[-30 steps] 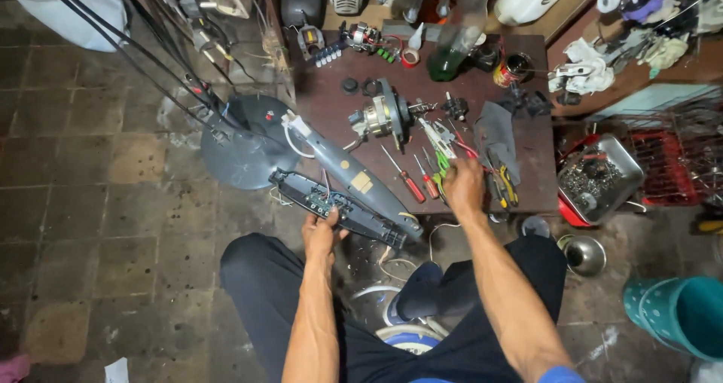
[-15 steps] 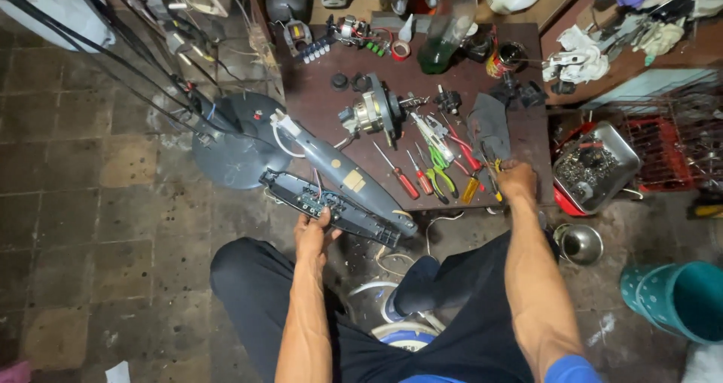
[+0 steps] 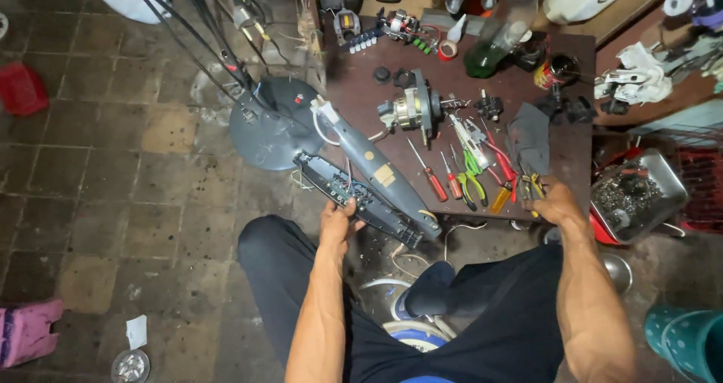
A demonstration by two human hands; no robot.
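Since the earlier frames the right hand (image 3: 552, 203) has travelled from the screwdrivers near the middle of the bench (image 3: 376, 89) to its near right edge, beside the yellow-handled pliers (image 3: 533, 185) and below the grey cloth (image 3: 529, 138); its fingers curl over the edge, but whether they grip a tool cannot be told. Left hand (image 3: 337, 225): fingers closed around the near end of the opened control housing (image 3: 354, 195) of a pedestal fan, whose grey column (image 3: 384, 176) lies diagonally from the round base (image 3: 267, 123) on the floor to the bench front. Exposed wiring shows inside the housing. Red-handled screwdrivers (image 3: 433, 180), green-handled pliers (image 3: 471, 180) and a bare fan motor (image 3: 413, 110) lie on the bench, apart from both hands. Judged step: tool selection during disassembly of the housing. Next move, as judged, calls for a firm hold on the housing while a tool is lifted clear of its neighbours
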